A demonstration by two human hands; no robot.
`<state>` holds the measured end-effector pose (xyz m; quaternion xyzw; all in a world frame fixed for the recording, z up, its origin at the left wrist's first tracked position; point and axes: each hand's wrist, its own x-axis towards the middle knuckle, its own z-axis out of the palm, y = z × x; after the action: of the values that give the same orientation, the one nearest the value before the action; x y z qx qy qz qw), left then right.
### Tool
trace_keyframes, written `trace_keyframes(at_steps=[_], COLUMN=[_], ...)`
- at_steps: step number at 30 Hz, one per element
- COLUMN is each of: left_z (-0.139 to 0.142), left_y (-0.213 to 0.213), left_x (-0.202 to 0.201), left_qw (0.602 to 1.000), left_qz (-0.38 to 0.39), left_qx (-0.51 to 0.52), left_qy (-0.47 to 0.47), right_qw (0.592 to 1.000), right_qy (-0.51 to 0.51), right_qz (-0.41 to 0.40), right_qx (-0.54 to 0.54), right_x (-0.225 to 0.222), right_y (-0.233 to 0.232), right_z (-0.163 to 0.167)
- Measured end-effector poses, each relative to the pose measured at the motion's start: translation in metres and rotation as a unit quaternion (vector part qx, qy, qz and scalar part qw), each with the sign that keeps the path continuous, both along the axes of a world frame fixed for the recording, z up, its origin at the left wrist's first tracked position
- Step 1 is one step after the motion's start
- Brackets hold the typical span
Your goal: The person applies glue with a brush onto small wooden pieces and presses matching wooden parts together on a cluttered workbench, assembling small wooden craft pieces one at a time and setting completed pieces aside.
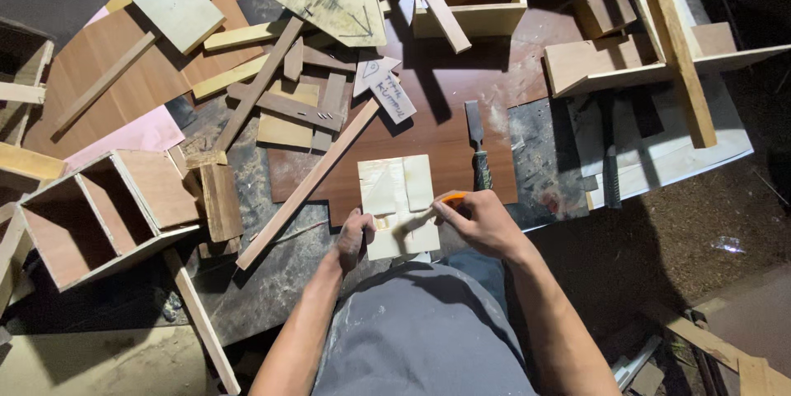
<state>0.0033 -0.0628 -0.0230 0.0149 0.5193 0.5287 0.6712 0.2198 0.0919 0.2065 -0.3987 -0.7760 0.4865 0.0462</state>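
Small pale panel [400,206] with strips already fixed on — steadied at its edge by left hand [354,239], fingers curled closed. Right hand [478,221] fingers pinching an orange pencil [449,197] against the panel; marking seemingly unfinished — chisel [476,145] idle on tabletop [461,87].

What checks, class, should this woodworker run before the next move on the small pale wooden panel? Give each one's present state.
1. Left hand steadies the small pale wooden panel at its left edge: ok.
2. Right hand grips the orange-handled tool: ok.
3. Tool tip placement on panel: cannot tell.
4. Left fingers away from the tip: cannot tell.
5. Steel-bladed chisel lies apart, beyond the panel: ok.
6. Long wooden strip beside panel, not touching: ok.
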Motion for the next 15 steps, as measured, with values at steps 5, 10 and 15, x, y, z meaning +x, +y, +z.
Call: trace_keyframes(at_steps=[5,10,15], left_z=[0.018,0.002,-0.008], left_y=[0.004,0.01,0.01], left_x=[-0.003,-0.005,-0.006], left_qw=[0.996,0.984,0.976], left_qz=[-0.086,-0.107,-0.12], left_qx=[0.021,0.14,0.169], left_qy=[0.012,0.02,0.07], right_qw=[0.975,0.974,0.999], right_qy=[0.004,0.068,0.037], right_qz=[-0.014,-0.09,-0.024], right_qx=[0.22,0.197,-0.026], right_x=[-0.006,-0.004,0.006], right_y=[0.004,0.002,0.005], right_z=[0.0,-0.003,-0.006])
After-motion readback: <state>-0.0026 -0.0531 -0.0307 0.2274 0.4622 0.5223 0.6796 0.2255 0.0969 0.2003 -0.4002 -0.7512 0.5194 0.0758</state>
